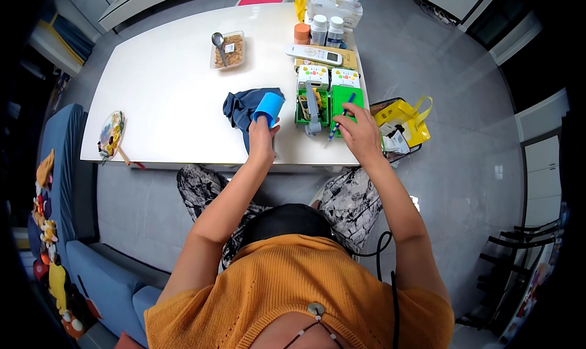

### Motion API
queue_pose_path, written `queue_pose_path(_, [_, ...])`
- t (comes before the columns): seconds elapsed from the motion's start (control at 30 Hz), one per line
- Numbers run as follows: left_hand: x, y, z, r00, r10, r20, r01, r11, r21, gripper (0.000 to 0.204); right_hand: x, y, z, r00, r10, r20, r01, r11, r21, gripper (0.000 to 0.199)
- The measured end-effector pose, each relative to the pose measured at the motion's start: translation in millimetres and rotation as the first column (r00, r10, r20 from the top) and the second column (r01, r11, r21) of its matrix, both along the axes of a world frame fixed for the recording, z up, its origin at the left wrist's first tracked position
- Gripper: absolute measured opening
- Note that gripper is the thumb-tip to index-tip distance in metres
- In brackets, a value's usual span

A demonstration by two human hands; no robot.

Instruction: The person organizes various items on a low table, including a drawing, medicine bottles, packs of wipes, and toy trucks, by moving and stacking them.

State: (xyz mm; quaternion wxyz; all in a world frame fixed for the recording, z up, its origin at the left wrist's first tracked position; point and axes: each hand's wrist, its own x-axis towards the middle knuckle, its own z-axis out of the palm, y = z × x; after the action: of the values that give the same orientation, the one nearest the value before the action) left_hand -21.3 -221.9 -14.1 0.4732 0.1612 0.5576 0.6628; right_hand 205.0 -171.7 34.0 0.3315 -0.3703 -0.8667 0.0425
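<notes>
My left hand (261,140) is closed around a bright blue cup (269,107), tilted, with its opening toward me. Under and beside the cup lies a crumpled dark blue cloth (239,108) on the white table. In my right hand (360,132) is a slim blue pencil (351,97) with a patterned lower part, pinched at a slant over a green box (343,94). Just left of that box stands another green box (303,112) holding small items, with a grey handle-like piece (313,110) across it.
White panels with coloured dots (313,74) stand behind the boxes. Farther back are a white remote (314,54), white bottles (335,32) and bags (334,7). A food tub (234,57) with a spoon (218,43) sits far left; a decorated fan (112,134) lies near left. A yellow bag (410,118) stands right of the table.
</notes>
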Motion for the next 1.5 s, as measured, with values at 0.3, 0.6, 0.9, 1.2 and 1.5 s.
queue_pose_path(0.3, [3.5, -0.7, 1.0, 0.993, -0.096, 0.074, 0.098, 0.995, -0.016, 0.036, -15.6, 41.3, 22.3, 0.845, -0.173, -0.507, -0.063, 0.908, -0.415, 0.021])
queue_pose_path(0.6, [6.7, -2.6, -2.8, 0.991, -0.102, 0.093, 0.106, 0.994, -0.042, 0.034, -38.2, 59.0, 22.4, 0.969, -0.247, -0.024, 0.203, 0.845, -0.494, 0.034])
queue_pose_path(0.9, [8.3, -1.6, -2.9, 0.989, -0.117, 0.091, 0.121, 0.992, -0.033, 0.035, -49.3, 51.3, 33.5, 0.961, -0.254, 0.108, 0.275, 0.856, -0.438, 0.041])
queue_pose_path(1.2, [7.6, -2.4, 5.8, 0.987, -0.13, 0.094, 0.133, 0.991, -0.028, 0.036, -41.5, 44.9, 39.5, 0.95, -0.28, -0.137, 0.181, 0.853, -0.49, 0.036])
queue_pose_path(1.5, [9.5, -5.1, 17.9, 0.982, -0.187, 0.006, 0.187, 0.982, -0.011, 0.04, -39.4, 25.9, 35.7, 0.985, -0.02, -0.173, -0.056, 0.904, -0.423, 0.034])
